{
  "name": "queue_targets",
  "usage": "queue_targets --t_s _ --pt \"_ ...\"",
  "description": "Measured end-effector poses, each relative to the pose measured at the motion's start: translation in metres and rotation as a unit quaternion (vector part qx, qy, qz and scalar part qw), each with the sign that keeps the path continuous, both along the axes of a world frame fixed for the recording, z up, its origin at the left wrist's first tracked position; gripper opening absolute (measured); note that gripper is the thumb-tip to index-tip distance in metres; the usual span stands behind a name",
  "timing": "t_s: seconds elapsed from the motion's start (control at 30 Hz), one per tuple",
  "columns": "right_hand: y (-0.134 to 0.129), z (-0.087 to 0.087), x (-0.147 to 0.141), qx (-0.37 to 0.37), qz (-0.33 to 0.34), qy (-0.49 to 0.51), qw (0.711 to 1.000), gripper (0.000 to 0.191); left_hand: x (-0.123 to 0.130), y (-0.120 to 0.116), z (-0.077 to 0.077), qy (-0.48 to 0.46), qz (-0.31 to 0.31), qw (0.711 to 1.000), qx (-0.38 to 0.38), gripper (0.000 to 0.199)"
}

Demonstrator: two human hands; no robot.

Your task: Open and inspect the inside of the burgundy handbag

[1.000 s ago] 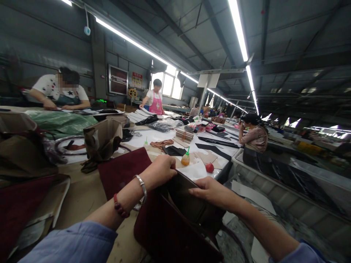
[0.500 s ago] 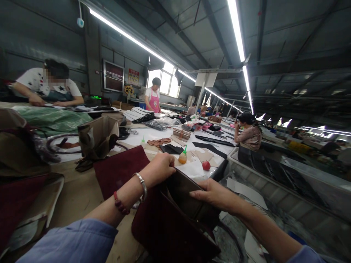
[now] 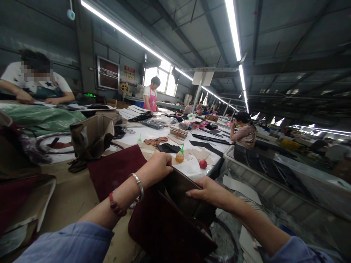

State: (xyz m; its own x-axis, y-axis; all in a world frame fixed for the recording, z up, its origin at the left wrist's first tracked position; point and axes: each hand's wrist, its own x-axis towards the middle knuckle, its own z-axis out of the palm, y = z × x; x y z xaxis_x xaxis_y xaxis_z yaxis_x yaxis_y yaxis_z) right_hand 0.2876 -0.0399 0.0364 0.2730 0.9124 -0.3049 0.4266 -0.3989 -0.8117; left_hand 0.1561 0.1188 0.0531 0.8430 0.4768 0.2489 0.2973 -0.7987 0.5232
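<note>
Burgundy bag (image 3: 167, 226) (dark olive inside)

the pink-aproned person (image 3: 152, 98) has drawn an arm (image 3: 146, 99) in; the view has swung right.

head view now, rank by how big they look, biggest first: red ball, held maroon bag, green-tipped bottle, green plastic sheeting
1. Held maroon bag
2. Green plastic sheeting
3. Green-tipped bottle
4. Red ball

Bag (image 3: 164, 226) before the bottle (image 3: 180, 157), crate (image 3: 248, 174) seemingly beside the table (image 3: 130, 138).
</note>
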Motion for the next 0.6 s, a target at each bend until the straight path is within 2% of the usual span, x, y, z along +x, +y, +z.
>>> queue_targets --t_s 0.2,0.37,0.5,0.6 --pt "-0.020 0.007 -0.001 0.040 0.012 0.048 0.998 0.030 0.002 0.001 0.000 0.005 0.003 1.000 0.006 0.008" --pt "-0.022 -0.006 -0.004 0.057 -0.024 0.109 0.992 0.033 0.003 0.002 -0.002 0.006 0.002 1.000 0.005 0.007" --pt "-0.018 -0.013 -0.001 0.080 -0.054 0.111 0.989 0.036 -0.006 -0.001 -0.002 0.004 -0.047 0.999 0.019 0.007" --pt "-0.015 -0.013 0.002 0.088 -0.066 0.067 0.992 0.037 -0.015 -0.004 0.000 0.000 -0.097 0.994 0.053 0.005"
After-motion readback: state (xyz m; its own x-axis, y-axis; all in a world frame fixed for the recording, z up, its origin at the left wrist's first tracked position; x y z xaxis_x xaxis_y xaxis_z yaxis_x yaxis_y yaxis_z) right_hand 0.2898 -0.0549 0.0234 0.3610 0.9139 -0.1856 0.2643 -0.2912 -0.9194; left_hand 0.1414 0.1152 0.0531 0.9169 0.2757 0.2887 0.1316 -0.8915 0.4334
